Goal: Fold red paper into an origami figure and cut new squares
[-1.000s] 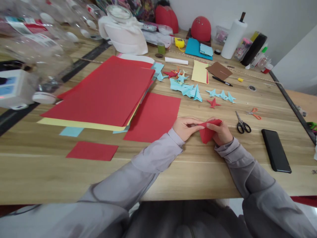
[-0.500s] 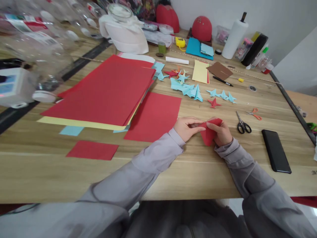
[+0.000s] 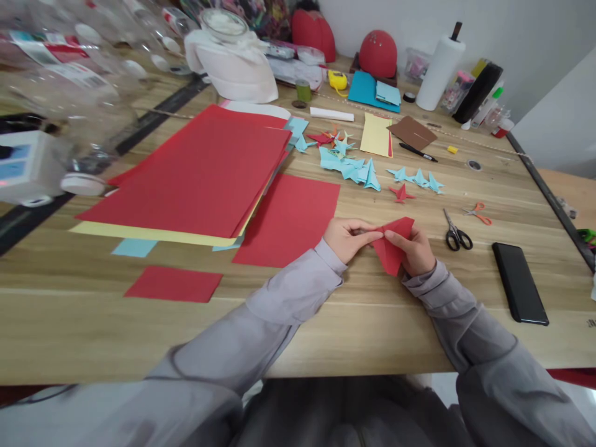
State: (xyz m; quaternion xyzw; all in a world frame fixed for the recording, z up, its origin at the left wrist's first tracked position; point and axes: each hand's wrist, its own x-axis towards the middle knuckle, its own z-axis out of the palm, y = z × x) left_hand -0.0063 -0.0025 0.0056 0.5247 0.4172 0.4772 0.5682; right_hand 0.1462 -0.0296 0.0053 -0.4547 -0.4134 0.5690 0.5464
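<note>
Head; folded paper (image 3: 389,256) in right grip (image 3: 418,251)

A matt paper stack (image 3: 195,180) is lying on a smooth wooden table (image 3: 372,341).
To the right of the stack, folded red paper (image 3: 390,253) is showing the same dull finish; farther right of it, scissors (image 3: 451,228) are showing metal blades and black, plastic-looking handles, and a phone (image 3: 519,282) is looking smooth and dark. To its left, clear plastic bottles (image 3: 93,108) are gleaming; behind it, white cloth (image 3: 246,76) is looking matt and crumpled.
</note>
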